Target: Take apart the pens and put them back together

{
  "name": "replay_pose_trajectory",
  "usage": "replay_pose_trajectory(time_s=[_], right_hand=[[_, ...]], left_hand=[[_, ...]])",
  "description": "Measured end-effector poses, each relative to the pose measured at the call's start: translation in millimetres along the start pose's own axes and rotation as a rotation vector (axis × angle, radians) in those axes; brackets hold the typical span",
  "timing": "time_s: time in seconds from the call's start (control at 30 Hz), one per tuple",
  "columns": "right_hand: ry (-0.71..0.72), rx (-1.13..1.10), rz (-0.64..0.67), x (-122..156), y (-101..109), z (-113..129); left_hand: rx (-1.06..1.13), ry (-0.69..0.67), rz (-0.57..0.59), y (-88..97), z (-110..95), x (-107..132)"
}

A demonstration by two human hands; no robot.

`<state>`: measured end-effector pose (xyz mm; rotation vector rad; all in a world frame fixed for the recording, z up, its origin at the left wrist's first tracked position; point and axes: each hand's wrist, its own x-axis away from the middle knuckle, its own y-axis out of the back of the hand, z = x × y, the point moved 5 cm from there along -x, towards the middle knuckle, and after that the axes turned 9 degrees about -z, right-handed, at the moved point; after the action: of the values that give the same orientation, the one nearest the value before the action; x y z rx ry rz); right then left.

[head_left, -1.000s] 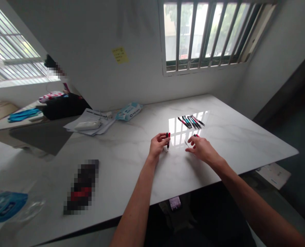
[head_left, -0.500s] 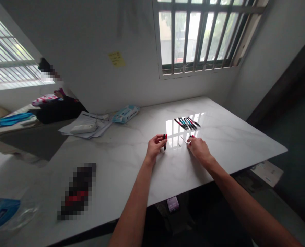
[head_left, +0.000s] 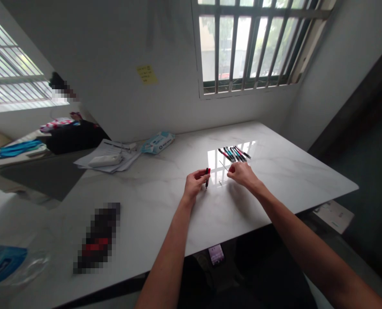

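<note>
My left hand [head_left: 194, 185] is closed, pinching a black-and-red pen [head_left: 207, 182] nearly upright, with its tip close to the tabletop. Whether this is one piece or two side by side, I cannot tell. Between the thumb and fingers of my right hand [head_left: 240, 173] is a thin pen refill [head_left: 223, 165], sticking out up and to the left. A row of several pens [head_left: 235, 153] in black, red and teal lies just beyond my right hand, which hides part of it. Between my hands a tiny light piece [head_left: 220, 183] rests on the table, too small to name.
The white marbled table [head_left: 294, 171] runs to the wall under a barred window. Papers [head_left: 126, 161] and a blue wipes pack [head_left: 158, 142] lie at the back left. A blurred dark object [head_left: 97, 240] and a blue plastic pack [head_left: 4, 264] lie nearer. A phone [head_left: 216, 255] is below the table edge.
My right hand has moved left and a little away from me, carrying the refill, and now covers the near ends of the pens. My left hand has hardly moved.
</note>
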<state>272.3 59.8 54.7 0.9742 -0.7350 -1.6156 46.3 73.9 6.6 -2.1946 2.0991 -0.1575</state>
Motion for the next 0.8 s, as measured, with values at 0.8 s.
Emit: replay_pose_trajectory(time_s=[0.8], right_hand=[[0.188, -0.809, 0.074, -6, -22, 38]], left_hand=[[0.128, -0.040, -0.035, -2.3, -11, 4]])
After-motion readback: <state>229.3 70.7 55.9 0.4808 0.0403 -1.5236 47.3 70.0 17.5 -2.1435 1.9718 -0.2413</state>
